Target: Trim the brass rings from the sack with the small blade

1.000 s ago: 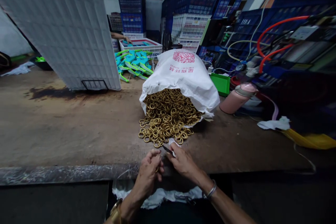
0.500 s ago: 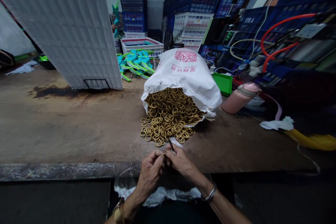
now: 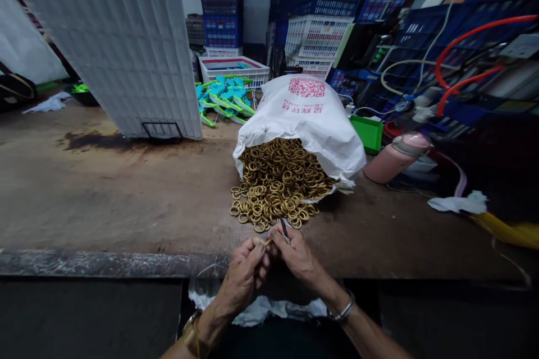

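Note:
My left hand (image 3: 244,269), fingers closed, pinches a small gold-coloured ring (image 3: 268,242) by its edge. My right hand (image 3: 298,255) is closed around a slim dark tool (image 3: 284,229) whose upper end sticks out above the fingers. Its fingertips meet the ring from the right; the tool's working end is hidden. Both hands are close together above the table's front edge. Just beyond them, a loose heap of gold rings (image 3: 269,205) spills from the mouth of a white woven sack (image 3: 301,115) with red print, lying on its side.
A tall pale ribbed panel (image 3: 138,50) stands on the wooden table (image 3: 126,202) at left. Behind are turquoise and green plastic pieces (image 3: 227,98) and a white crate (image 3: 236,72). A pink bottle (image 3: 396,160) and green tray (image 3: 367,133) sit right of the sack.
The view has turned slightly left, so everything sits farther right. A turquoise and green piece held up by another person's hand behind the panel is gone from sight. My hands remain together at the ring.

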`<action>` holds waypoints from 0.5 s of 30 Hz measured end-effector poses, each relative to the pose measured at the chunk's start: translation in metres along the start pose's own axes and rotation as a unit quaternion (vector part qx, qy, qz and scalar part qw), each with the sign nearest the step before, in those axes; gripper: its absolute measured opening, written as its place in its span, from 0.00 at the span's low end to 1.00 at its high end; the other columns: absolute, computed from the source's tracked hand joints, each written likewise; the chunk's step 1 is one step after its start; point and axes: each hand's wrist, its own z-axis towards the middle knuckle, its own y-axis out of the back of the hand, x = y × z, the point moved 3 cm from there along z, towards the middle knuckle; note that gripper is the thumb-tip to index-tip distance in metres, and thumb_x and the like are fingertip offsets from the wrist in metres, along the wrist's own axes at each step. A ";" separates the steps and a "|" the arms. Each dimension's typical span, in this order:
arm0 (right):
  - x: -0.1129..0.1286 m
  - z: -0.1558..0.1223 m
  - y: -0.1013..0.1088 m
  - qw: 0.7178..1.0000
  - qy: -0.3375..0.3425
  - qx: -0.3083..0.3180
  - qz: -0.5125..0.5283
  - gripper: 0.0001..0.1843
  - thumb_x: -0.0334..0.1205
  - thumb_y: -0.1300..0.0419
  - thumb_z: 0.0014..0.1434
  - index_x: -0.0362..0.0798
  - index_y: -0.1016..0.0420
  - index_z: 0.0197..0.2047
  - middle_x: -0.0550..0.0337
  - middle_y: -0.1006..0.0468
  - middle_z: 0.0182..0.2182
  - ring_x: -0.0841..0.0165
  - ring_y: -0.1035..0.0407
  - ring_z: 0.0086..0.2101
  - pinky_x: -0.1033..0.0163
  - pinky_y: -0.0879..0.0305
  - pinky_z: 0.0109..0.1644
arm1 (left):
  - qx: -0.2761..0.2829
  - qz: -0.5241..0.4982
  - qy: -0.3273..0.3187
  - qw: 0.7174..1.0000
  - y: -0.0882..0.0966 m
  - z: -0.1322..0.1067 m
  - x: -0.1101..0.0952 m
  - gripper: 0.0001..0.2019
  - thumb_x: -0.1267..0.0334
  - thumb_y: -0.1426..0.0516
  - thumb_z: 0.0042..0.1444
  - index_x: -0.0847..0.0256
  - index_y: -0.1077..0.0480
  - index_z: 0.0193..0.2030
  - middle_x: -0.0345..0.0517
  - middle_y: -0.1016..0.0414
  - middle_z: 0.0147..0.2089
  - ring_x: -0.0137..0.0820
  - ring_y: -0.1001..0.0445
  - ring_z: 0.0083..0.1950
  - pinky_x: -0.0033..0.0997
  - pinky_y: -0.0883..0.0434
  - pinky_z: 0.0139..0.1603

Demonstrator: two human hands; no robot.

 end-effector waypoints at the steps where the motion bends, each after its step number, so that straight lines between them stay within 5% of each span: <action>1: -0.001 -0.001 0.000 0.999 0.009 -0.007 -0.033 0.14 0.44 0.56 0.58 0.47 0.40 0.25 0.66 0.37 0.19 0.74 0.42 0.22 0.69 0.45 0.27 | -0.003 -0.002 -0.001 1.000 0.001 0.000 0.000 0.16 0.50 0.44 0.49 0.61 0.40 0.27 0.33 0.40 0.21 0.17 0.48 0.16 0.18 0.51 0.16; 5: -0.003 -0.009 -0.003 0.985 0.043 0.030 -0.163 0.07 0.33 0.55 0.54 0.48 0.39 0.28 0.64 0.33 0.22 0.72 0.40 0.25 0.69 0.46 0.30 | -0.017 0.018 -0.016 1.000 0.002 -0.001 -0.003 0.16 0.49 0.44 0.49 0.61 0.41 0.27 0.33 0.40 0.21 0.17 0.47 0.16 0.17 0.51 0.15; 8: -0.003 -0.014 -0.007 0.967 0.048 0.069 -0.239 0.13 0.26 0.54 0.46 0.49 0.37 0.34 0.63 0.29 0.25 0.71 0.36 0.27 0.69 0.47 0.31 | -0.028 0.037 -0.021 0.999 0.001 -0.002 -0.005 0.18 0.48 0.44 0.47 0.60 0.42 0.28 0.32 0.40 0.20 0.17 0.47 0.16 0.17 0.52 0.15; 15: -0.007 -0.016 -0.009 0.926 0.021 0.057 -0.374 0.18 0.25 0.54 0.44 0.49 0.37 0.39 0.61 0.26 0.28 0.68 0.33 0.29 0.67 0.52 0.30 | -0.049 0.052 -0.008 0.997 0.002 -0.003 -0.003 0.20 0.46 0.43 0.44 0.60 0.43 0.25 0.32 0.39 0.19 0.17 0.47 0.15 0.18 0.52 0.14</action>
